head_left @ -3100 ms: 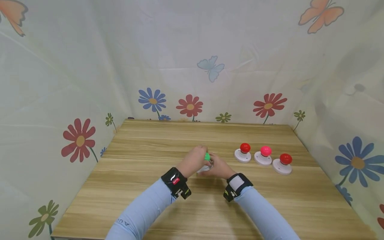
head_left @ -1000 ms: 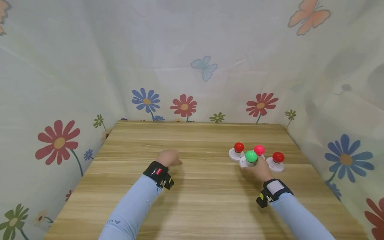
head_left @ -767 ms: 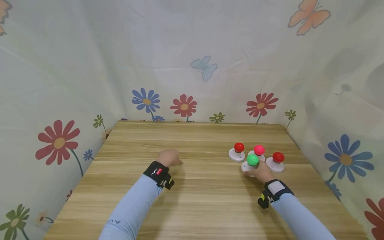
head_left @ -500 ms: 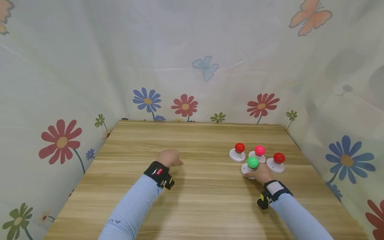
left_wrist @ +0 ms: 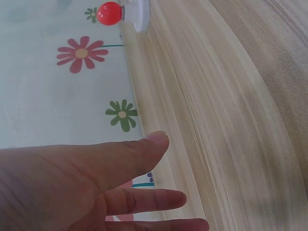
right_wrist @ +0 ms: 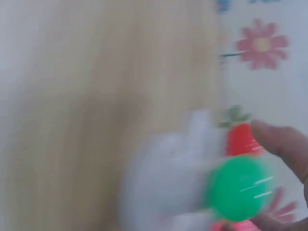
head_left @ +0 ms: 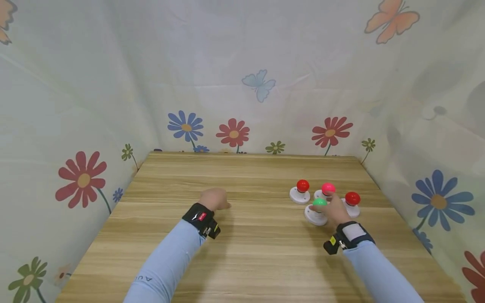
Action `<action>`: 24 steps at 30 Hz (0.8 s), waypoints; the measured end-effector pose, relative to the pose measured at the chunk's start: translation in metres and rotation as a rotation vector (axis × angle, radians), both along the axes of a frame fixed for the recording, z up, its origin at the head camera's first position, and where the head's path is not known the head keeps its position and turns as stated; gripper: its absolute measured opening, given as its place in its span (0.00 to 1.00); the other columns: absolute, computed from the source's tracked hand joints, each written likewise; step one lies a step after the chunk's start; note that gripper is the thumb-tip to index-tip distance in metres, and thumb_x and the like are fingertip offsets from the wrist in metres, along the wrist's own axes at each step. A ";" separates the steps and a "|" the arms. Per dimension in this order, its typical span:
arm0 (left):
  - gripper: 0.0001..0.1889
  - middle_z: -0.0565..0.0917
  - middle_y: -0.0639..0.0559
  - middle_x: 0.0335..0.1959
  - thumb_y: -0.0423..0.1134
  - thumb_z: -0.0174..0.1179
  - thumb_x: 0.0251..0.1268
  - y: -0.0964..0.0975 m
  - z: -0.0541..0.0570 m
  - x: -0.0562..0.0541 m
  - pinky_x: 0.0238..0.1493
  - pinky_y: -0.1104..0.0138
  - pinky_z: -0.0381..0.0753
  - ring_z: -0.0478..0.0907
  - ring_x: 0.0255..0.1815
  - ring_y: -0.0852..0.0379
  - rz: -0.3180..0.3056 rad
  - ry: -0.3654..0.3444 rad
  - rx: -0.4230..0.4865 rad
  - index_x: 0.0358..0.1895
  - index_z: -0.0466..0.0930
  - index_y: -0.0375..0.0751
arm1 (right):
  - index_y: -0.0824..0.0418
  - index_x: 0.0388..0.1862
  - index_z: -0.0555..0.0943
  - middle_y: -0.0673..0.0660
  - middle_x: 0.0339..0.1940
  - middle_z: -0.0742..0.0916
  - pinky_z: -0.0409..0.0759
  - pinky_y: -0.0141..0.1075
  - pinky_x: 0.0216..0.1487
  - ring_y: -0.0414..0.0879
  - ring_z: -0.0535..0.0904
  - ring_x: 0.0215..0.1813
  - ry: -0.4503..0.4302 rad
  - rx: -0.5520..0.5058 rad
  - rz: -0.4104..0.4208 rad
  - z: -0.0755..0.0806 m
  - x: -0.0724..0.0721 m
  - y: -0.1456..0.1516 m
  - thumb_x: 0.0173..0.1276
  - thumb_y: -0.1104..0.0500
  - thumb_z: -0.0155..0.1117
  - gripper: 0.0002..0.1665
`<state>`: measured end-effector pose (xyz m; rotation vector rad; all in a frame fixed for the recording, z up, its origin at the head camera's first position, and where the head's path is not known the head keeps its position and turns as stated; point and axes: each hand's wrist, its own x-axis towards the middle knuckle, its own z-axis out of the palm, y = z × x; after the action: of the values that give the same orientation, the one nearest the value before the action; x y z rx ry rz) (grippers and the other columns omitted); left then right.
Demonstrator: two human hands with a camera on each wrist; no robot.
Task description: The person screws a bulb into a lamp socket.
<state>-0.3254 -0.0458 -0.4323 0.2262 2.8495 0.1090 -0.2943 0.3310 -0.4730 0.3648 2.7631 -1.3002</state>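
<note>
A green light bulb (head_left: 320, 202) stands upright in a round white lamp holder (head_left: 315, 216) on the table, front of a small group. My right hand (head_left: 337, 212) hovers at it from the right, thumb and fingers spread on either side of the bulb. In the right wrist view, the thumb (right_wrist: 284, 144) stands apart from the green bulb (right_wrist: 240, 187). My left hand (head_left: 214, 199) is held over the middle-left of the table, fingers extended and holding nothing, as the left wrist view shows with its thumb (left_wrist: 139, 156).
Close round the green bulb stand a red bulb (head_left: 302, 185) behind left, a pink bulb (head_left: 328, 188) behind and another red bulb (head_left: 353, 198) to the right, each in a white holder. Flowered cloth (head_left: 227, 50) hangs beyond the wooden table (head_left: 242, 261).
The two hands were together on the green bulb and its holder. My right hand carried it right, set it before the pink bulb, then loosened and rose. My left hand moved left.
</note>
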 end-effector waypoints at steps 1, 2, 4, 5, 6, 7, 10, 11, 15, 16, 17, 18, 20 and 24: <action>0.20 0.83 0.51 0.32 0.55 0.61 0.63 -0.001 0.001 0.001 0.43 0.56 0.79 0.75 0.30 0.54 0.002 0.000 -0.002 0.30 0.85 0.40 | 0.70 0.75 0.47 0.76 0.72 0.61 0.60 0.62 0.69 0.71 0.58 0.71 0.028 -0.006 -0.007 0.010 0.000 -0.005 0.59 0.50 0.73 0.59; 0.19 0.83 0.50 0.32 0.55 0.61 0.64 -0.002 0.001 0.001 0.43 0.56 0.79 0.76 0.30 0.54 0.001 0.002 -0.003 0.30 0.85 0.40 | 0.70 0.75 0.49 0.76 0.72 0.61 0.60 0.61 0.69 0.71 0.57 0.71 0.070 -0.004 -0.010 0.021 0.001 -0.012 0.61 0.52 0.70 0.55; 0.19 0.84 0.50 0.34 0.54 0.61 0.64 -0.004 0.002 0.002 0.42 0.56 0.79 0.76 0.31 0.54 -0.006 0.012 -0.008 0.31 0.85 0.40 | 0.69 0.74 0.55 0.74 0.72 0.63 0.61 0.60 0.69 0.69 0.58 0.71 0.189 -0.007 0.008 0.039 0.001 -0.027 0.64 0.56 0.67 0.46; 0.19 0.84 0.50 0.34 0.54 0.61 0.64 -0.005 0.002 0.002 0.41 0.56 0.80 0.76 0.31 0.54 -0.010 0.016 -0.010 0.31 0.85 0.40 | 0.69 0.73 0.58 0.73 0.70 0.66 0.63 0.59 0.68 0.68 0.61 0.70 0.256 -0.013 0.030 0.045 0.000 -0.034 0.66 0.58 0.65 0.42; 0.19 0.84 0.50 0.34 0.54 0.61 0.64 -0.005 0.002 0.002 0.41 0.57 0.80 0.76 0.30 0.54 -0.014 0.022 -0.010 0.31 0.85 0.40 | 0.69 0.71 0.62 0.72 0.69 0.68 0.64 0.58 0.67 0.67 0.63 0.68 0.319 -0.019 0.065 0.049 -0.001 -0.041 0.67 0.59 0.64 0.37; 0.19 0.84 0.50 0.33 0.54 0.61 0.64 -0.006 0.002 0.002 0.40 0.57 0.80 0.76 0.30 0.54 -0.019 0.028 -0.010 0.30 0.85 0.40 | 0.69 0.69 0.65 0.72 0.66 0.70 0.66 0.57 0.66 0.66 0.66 0.66 0.377 -0.019 0.110 0.052 -0.002 -0.048 0.68 0.61 0.62 0.33; 0.18 0.84 0.50 0.31 0.53 0.62 0.63 -0.008 0.002 0.003 0.38 0.57 0.80 0.76 0.29 0.54 -0.019 0.044 -0.002 0.28 0.84 0.40 | 0.70 0.62 0.72 0.70 0.60 0.77 0.72 0.55 0.62 0.63 0.73 0.59 0.472 0.001 0.274 0.053 -0.005 -0.071 0.68 0.65 0.61 0.24; 0.18 0.83 0.51 0.30 0.52 0.62 0.63 -0.008 0.002 0.003 0.38 0.57 0.80 0.76 0.28 0.55 -0.016 0.044 0.003 0.27 0.84 0.40 | 0.70 0.60 0.73 0.69 0.57 0.78 0.73 0.55 0.60 0.62 0.75 0.57 0.464 0.020 0.331 0.052 -0.005 -0.079 0.68 0.65 0.61 0.22; 0.16 0.84 0.51 0.30 0.50 0.63 0.63 -0.010 0.001 0.005 0.41 0.54 0.80 0.76 0.29 0.55 -0.017 0.051 0.020 0.26 0.83 0.41 | 0.68 0.56 0.77 0.66 0.50 0.83 0.79 0.49 0.52 0.57 0.79 0.50 0.307 0.133 0.519 0.041 -0.006 -0.100 0.67 0.61 0.63 0.21; 0.16 0.84 0.50 0.30 0.50 0.62 0.63 -0.010 0.001 0.005 0.44 0.53 0.79 0.76 0.30 0.55 -0.015 0.048 0.016 0.26 0.82 0.41 | 0.68 0.56 0.77 0.65 0.49 0.83 0.80 0.47 0.51 0.55 0.80 0.49 0.257 0.159 0.561 0.037 -0.007 -0.104 0.67 0.59 0.64 0.21; 0.16 0.83 0.51 0.30 0.50 0.62 0.63 -0.011 0.000 0.006 0.45 0.52 0.79 0.76 0.30 0.55 -0.017 0.049 0.010 0.25 0.82 0.41 | 0.68 0.55 0.77 0.64 0.47 0.84 0.80 0.46 0.49 0.55 0.80 0.48 0.203 0.180 0.601 0.034 -0.007 -0.106 0.66 0.59 0.65 0.21; 0.16 0.83 0.50 0.30 0.50 0.62 0.63 -0.011 -0.001 0.006 0.46 0.51 0.79 0.76 0.30 0.54 -0.018 0.054 0.006 0.23 0.81 0.41 | 0.68 0.54 0.78 0.63 0.46 0.84 0.81 0.44 0.48 0.53 0.80 0.48 0.156 0.204 0.629 0.030 -0.008 -0.108 0.65 0.58 0.66 0.21; 0.17 0.83 0.51 0.29 0.50 0.62 0.63 -0.010 -0.002 0.007 0.47 0.50 0.78 0.75 0.30 0.54 -0.013 0.051 -0.009 0.21 0.80 0.42 | 0.67 0.52 0.79 0.60 0.44 0.84 0.80 0.43 0.46 0.52 0.80 0.47 0.086 0.248 0.672 0.024 -0.010 -0.110 0.64 0.56 0.67 0.22; 0.18 0.82 0.50 0.27 0.50 0.62 0.63 -0.009 -0.006 0.008 0.46 0.50 0.78 0.76 0.30 0.53 -0.006 0.057 -0.010 0.19 0.79 0.42 | 0.66 0.47 0.82 0.59 0.41 0.85 0.79 0.42 0.45 0.51 0.81 0.44 0.014 0.325 0.701 0.019 -0.014 -0.109 0.61 0.54 0.68 0.20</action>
<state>-0.3172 -0.0553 -0.4380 0.2389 2.9052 0.0879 -0.3079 0.2223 -0.4544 -0.5601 2.6987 -0.6848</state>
